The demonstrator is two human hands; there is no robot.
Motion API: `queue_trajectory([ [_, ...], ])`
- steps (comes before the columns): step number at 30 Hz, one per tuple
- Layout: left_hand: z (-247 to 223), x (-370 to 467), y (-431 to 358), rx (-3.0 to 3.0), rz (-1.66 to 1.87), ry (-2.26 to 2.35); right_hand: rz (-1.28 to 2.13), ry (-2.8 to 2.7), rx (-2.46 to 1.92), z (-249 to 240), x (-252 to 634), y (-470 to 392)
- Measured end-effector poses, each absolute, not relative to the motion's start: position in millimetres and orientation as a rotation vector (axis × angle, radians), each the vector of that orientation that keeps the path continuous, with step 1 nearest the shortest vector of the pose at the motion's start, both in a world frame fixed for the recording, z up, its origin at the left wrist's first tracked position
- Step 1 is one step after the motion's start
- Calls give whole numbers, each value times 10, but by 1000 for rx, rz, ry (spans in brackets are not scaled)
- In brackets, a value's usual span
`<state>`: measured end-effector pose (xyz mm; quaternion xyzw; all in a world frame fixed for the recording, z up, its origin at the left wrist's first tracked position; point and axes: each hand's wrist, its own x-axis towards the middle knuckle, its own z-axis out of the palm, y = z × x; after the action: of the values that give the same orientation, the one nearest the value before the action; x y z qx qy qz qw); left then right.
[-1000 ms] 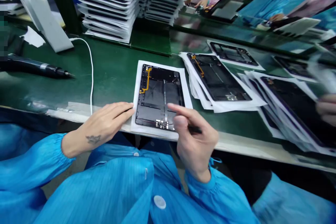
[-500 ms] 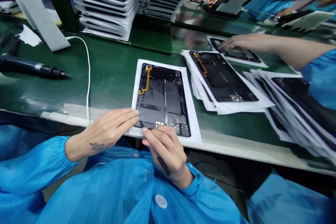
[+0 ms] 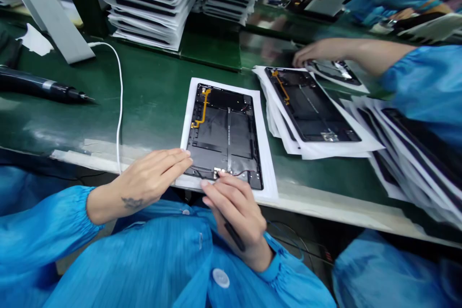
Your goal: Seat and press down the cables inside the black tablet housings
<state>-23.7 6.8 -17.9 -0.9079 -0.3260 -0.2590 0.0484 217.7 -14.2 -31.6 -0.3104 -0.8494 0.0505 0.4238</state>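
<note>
A black tablet housing (image 3: 224,130) with an orange flex cable (image 3: 205,110) lies on a white sheet (image 3: 267,178) at the bench's front edge. My left hand (image 3: 155,175) rests at its lower left corner, fingers together, the fingertips on the corner. In my right hand (image 3: 236,207) is a dark slim tool (image 3: 234,237), its back end showing below the fingers. Its tip points toward the housing's lower edge, near a small connector board (image 3: 221,172). What lies beneath my left fingers is hidden.
An electric screwdriver (image 3: 46,87), a white cable (image 3: 121,91) and a white stand (image 3: 57,19) are left. Stacked sheets (image 3: 151,5) stand behind. More housings (image 3: 312,106) lie right, where another person's arm (image 3: 346,50) reaches in. People work across the bench.
My right hand and its tool have shifted slightly right along the lower edge. My left hand stays at the corner. The other person's arm has moved left. The view has shifted a little.
</note>
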Motion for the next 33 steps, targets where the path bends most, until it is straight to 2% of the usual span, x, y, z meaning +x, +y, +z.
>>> queue_trajectory([
  [13, -230, -245, 59, -2740, -784, -973, -15, -2022, -917, -417, 2231, -214],
  [17, -174, -189, 83, -2735, -691, -915, 141, -1979, -906, -307, 2261, -179],
  [24, -33, -47, 91, -2736, -421, -967, 730, -1854, -983, -6, 2008, 181],
  [33, -30, -31, 92, -2680, -503, -955, 746, -1959, -934, -6, 1958, 238],
])
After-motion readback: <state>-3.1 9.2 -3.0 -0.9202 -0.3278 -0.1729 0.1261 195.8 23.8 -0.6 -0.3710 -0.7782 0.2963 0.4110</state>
